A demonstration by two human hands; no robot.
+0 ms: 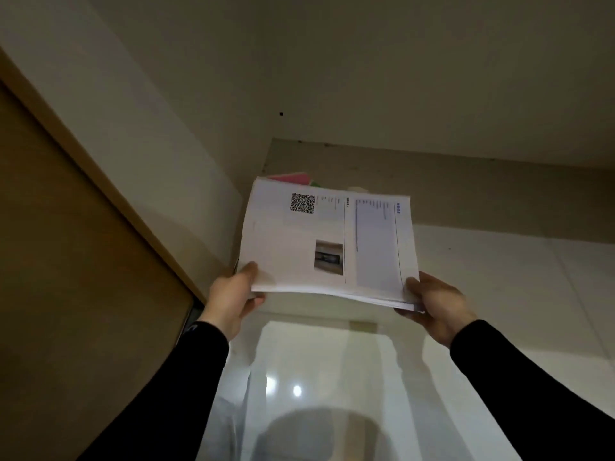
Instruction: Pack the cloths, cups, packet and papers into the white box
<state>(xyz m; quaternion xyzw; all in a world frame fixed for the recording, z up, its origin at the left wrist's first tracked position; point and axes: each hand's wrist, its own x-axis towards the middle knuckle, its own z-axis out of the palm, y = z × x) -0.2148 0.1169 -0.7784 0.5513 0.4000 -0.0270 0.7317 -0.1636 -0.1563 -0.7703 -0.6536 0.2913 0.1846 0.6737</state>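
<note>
Both hands hold a stack of papers point(327, 242) up in the air, roughly level and printed side up. The left hand point(233, 294) grips the near left corner of the papers, thumb pressed on top and fingers curled underneath. The right hand point(432, 302) clamps the near right corner the same way, thumb on the top sheet and fingers below the stack. Both arms wear black sleeves point(519, 371).

The top sheet carries a square code near its far left part, a small dark photo near its middle and columns of blurred print toward its right side. The sheets at the near right corner fan slightly apart.

Beyond the far edge of the papers a bit of pink cloth point(289, 178) and a sliver of something green peep out; what they lie on is hidden by the papers. Below the papers, nearer the person, sits a white box point(319, 371) on a glossy pale floor point(499, 287), its shiny surface catching two light spots. To the left of the papers stands a brown wooden door point(66, 261) set in a cream wall point(133, 128).
</note>
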